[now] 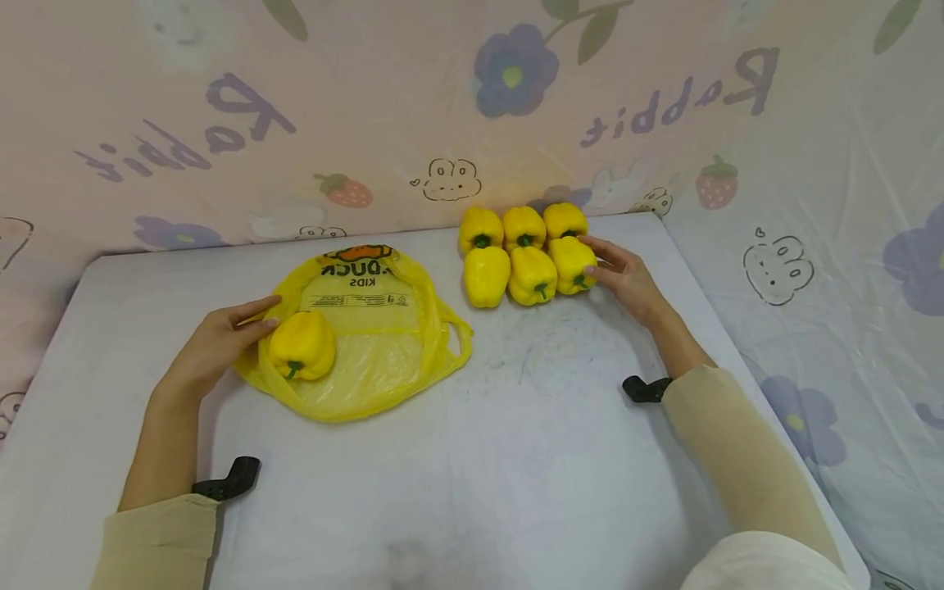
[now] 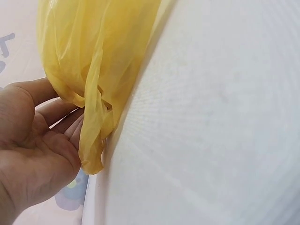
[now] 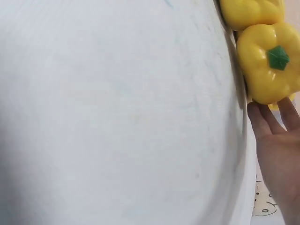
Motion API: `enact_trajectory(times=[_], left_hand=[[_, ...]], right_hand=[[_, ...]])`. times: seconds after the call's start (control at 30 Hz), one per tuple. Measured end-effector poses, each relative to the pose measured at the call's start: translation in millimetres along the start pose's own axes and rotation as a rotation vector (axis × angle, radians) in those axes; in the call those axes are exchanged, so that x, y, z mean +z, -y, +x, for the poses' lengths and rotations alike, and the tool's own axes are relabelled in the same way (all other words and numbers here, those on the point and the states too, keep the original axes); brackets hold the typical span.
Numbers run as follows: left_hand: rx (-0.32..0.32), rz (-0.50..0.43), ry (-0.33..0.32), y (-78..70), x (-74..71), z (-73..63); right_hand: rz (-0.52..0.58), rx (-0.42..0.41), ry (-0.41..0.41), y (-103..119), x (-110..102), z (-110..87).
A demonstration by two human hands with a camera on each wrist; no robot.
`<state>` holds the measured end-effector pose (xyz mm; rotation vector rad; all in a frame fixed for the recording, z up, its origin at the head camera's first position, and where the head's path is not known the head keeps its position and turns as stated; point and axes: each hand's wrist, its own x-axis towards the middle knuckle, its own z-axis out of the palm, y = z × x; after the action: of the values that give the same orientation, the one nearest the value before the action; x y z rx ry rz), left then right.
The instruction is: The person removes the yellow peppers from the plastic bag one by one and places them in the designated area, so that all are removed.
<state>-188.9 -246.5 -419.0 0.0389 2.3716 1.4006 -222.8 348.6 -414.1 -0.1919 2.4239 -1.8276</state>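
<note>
In the head view my left hand (image 1: 214, 342) is at the left rim of a yellow plastic bag (image 1: 369, 385), its thumb and fingers parted. A yellow bell pepper (image 1: 302, 344) lies at the bag's left side, right by the thumb. The left wrist view has the left hand (image 2: 35, 145) with its fingers partly hidden behind the bag's hanging handle (image 2: 93, 140). My right hand (image 1: 627, 283) reaches the right side of the front-right bell pepper (image 1: 571, 264). Seen from the right wrist, the right hand's fingertips (image 3: 257, 110) touch that pepper, fingers fairly straight.
Several more yellow bell peppers (image 1: 524, 226) stand close together in two rows at the back of the white table (image 1: 472, 492). A printed cloth (image 1: 383, 123) hangs behind. The bag's other handle (image 1: 460, 340) points toward the peppers.
</note>
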Motion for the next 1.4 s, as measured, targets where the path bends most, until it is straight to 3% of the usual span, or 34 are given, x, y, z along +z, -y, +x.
enact_trajectory(times=[0.37,0.57,0.87,1.1,1.4], left_hand=[[-0.008,-0.007,0.008,1.3,-0.1,-0.9],[-0.001,-0.007,0.005,1.8,-0.9,-1.2],[0.025,-0.008,-0.008,2.7,-0.1,-2.0],[0.001,-0.010,-0.017,3.1,1.4,-3.0],[0.015,-0.013,-0.031,2.2,4.0,-4.3]], right_hand=[[-0.037,0.056,-0.030,8.4,1.4,-7.7],[-0.010,0.024,-0.049,10.1,2.6,-6.5],[-0.017,-0.064,-0.104,19.6,2.9,-3.6],[-0.074,-0.139,-0.197,30.6,6.4,-4.3],[0.050,-0.315,-0.190,25.7,16.3,1.8]])
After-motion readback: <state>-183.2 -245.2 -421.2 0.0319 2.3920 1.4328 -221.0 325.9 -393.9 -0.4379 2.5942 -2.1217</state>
